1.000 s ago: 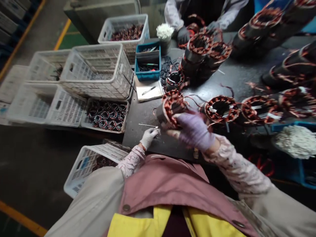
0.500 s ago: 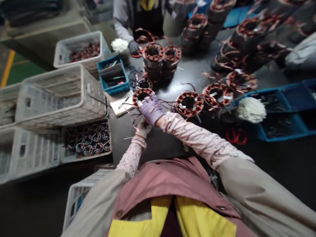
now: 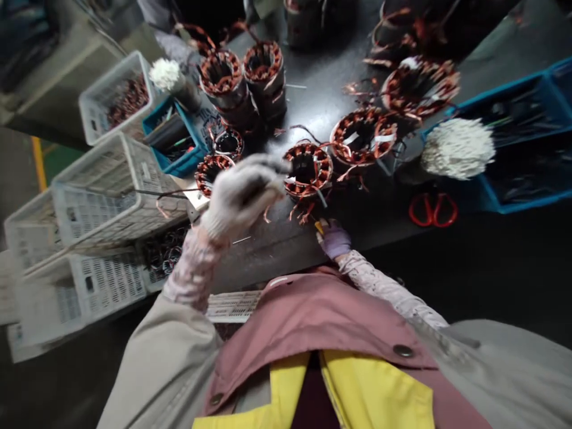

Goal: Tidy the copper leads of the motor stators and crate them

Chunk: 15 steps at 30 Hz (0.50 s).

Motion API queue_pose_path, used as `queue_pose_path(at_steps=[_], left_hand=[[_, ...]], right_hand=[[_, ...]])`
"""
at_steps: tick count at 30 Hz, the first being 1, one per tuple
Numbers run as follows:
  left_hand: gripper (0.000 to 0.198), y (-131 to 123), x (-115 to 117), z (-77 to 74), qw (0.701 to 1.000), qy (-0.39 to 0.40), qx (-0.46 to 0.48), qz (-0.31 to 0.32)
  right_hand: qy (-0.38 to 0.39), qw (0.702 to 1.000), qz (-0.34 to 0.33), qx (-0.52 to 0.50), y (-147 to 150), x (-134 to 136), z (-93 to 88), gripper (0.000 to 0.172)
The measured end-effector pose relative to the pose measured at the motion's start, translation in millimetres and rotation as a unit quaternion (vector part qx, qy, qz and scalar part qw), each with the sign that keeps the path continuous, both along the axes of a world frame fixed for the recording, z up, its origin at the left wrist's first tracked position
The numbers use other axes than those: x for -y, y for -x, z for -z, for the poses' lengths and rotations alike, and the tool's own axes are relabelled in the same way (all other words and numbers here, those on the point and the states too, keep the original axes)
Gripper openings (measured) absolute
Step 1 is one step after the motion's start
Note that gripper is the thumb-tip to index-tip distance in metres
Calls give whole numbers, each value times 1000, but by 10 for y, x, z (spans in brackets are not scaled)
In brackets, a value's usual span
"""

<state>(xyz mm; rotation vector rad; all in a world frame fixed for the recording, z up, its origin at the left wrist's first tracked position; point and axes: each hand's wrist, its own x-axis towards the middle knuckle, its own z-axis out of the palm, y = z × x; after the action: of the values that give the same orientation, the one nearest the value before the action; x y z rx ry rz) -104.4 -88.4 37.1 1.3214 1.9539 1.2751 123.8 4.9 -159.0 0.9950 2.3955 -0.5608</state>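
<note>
On the dark workbench stands a copper-wound motor stator [image 3: 308, 170], with loose wire ends hanging at its front. My left hand [image 3: 243, 196], in a white glove, is raised just over its left side, fingers closed and blurred. Whatever they might hold is hidden. My right hand [image 3: 335, 238], in a purple glove, rests low at the bench edge below that stator, pinching a small yellow object [image 3: 319, 227]. Further wound stators [image 3: 363, 136] lie to the right, and a stacked pair [image 3: 222, 77] stands behind.
Red-handled scissors [image 3: 432, 210] and a white fibrous bundle [image 3: 458, 149] lie by blue trays [image 3: 504, 113] on the right. White plastic crates [image 3: 120, 190] and a blue tool box [image 3: 172, 140] stand at the left. A co-worker's sleeve [image 3: 170, 47] shows at the top.
The stator my hands held now stands on the bench. My right hand has dropped back to the bench edge, my left hand has risen above the stator, and the view has swung.
</note>
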Motion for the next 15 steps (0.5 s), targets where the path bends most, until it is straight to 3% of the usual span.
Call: queue_pose_path(at_steps=[1, 3, 5, 7, 10, 12, 15], left_hand=[[23, 121, -277, 62, 996, 15, -54, 63], [21, 307, -710, 359, 987, 33, -108, 116], [17, 371, -890, 721, 992, 28, -112, 54], [18, 325, -847, 966, 993, 24, -118, -4], [27, 188, -653, 1006, 988, 46, -142, -43], [35, 109, -583, 926, 985, 64, -145, -65], [40, 25, -576, 875, 984, 67, -104, -125]], right_hand=[[8, 1000, 8, 6, -24, -94, -13, 52], [5, 999, 26, 23, -190, -341, -50, 53], [-16, 999, 32, 26, -428, -628, -62, 53], [-40, 999, 20, 3, -593, -875, -38, 53], [-25, 997, -19, -74, -513, -1039, 18, 52], [55, 991, -24, -121, -277, -1001, 36, 56], [202, 964, 34, -169, 128, -869, 39, 59]])
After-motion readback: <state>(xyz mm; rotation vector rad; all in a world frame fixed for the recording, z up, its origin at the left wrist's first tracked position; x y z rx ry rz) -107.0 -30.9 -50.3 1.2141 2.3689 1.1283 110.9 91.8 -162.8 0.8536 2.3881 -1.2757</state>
